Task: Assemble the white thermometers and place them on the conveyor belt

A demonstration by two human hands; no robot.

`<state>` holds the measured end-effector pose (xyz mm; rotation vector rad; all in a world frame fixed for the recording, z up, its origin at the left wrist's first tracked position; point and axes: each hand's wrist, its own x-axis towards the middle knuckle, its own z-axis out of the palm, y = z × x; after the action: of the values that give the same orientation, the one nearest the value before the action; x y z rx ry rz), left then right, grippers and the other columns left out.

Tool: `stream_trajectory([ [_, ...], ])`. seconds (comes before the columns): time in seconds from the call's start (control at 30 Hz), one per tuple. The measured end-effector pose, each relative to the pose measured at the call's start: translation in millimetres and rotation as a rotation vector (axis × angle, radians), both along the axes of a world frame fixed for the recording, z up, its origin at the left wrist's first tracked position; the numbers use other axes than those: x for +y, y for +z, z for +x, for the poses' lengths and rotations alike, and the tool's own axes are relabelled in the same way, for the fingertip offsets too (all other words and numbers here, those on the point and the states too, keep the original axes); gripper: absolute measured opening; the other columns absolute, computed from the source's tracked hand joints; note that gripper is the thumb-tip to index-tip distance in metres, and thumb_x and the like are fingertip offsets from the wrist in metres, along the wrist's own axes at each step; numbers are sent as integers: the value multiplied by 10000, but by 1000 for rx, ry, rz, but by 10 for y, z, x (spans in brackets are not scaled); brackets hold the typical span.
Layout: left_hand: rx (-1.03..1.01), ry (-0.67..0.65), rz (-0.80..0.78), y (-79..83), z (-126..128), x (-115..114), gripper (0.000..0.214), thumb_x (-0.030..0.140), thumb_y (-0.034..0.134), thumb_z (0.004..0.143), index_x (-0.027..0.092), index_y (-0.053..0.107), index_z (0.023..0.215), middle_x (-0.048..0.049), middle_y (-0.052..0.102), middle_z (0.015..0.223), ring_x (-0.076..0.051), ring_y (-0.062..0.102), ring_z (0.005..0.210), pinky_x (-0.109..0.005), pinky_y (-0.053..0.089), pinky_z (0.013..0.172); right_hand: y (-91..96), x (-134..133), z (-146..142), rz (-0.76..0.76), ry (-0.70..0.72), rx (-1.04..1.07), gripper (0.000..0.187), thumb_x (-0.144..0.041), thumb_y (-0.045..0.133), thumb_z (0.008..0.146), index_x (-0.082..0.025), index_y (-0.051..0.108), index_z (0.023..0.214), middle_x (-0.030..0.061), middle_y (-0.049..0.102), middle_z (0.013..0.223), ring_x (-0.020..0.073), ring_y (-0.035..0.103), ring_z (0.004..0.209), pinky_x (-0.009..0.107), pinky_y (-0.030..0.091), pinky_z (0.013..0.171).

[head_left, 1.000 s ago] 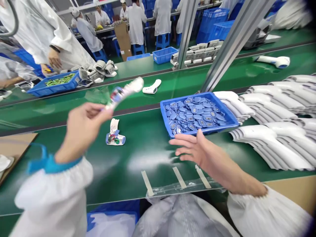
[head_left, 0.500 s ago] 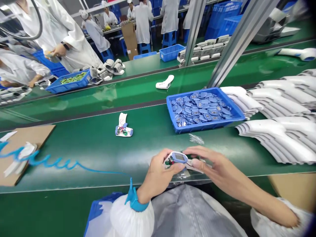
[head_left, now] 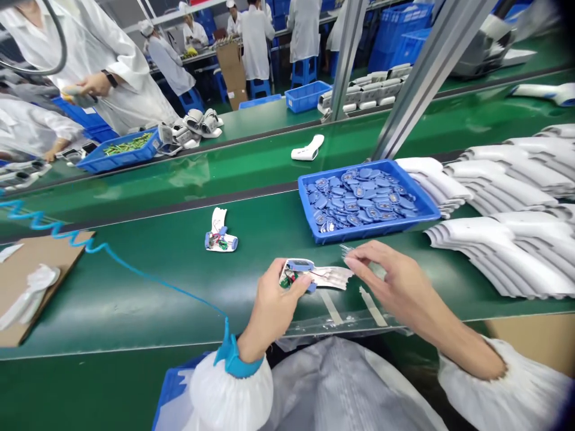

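My left hand [head_left: 272,302] is closed around an open infrared thermometer half-shell [head_left: 332,276], white, with a blue-framed display [head_left: 300,265], a green circuit board and wires showing inside. The shell's handle end points right, toward my other hand. My right hand [head_left: 398,284] pinches thin clear strips [head_left: 345,250] at its fingertips, just in front of the blue bin; how many it grips is hidden. Below the shell, pale tape strips [head_left: 331,306] lie near the belt's front edge. A second opened thermometer half [head_left: 221,239] with wiring lies to the left on the green surface.
A blue bin [head_left: 309,230] of blue oval parts stands ahead. White shells [head_left: 489,239] are stacked at right. A lone white shell [head_left: 308,148] lies farther back. Metal posts [head_left: 404,102] rise behind the bin. A blue coiled cord [head_left: 157,278] runs to my left wrist; cardboard [head_left: 54,287] lies at left.
My right hand has left the thermometer half and moved up to the clear strips. My left hand has shifted slightly left and up with the half-shell, whose handle now shows.
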<state>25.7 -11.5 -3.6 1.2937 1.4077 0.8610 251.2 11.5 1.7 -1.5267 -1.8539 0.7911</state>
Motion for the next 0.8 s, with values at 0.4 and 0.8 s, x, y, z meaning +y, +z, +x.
stream_trajectory([
  [0.4,291,-128,252,124,119,-89,106,246,579,977,219,609,1075,-43,687,1024,-208,613,925,-304,425,821,309,-100,-372,170,109,-189,294,-312,452,1034,-224,615,805,18,648,846,195,540,800,370,314,727],
  [0.8,-148,103,-154,50,15,110,420,472,723,861,139,666,1111,-91,725,1040,-210,638,922,-294,476,806,-507,-116,404,228,-203,-497,223,-361,495,1017,-202,647,982,62,673,964,223,597,899,344,362,715],
])
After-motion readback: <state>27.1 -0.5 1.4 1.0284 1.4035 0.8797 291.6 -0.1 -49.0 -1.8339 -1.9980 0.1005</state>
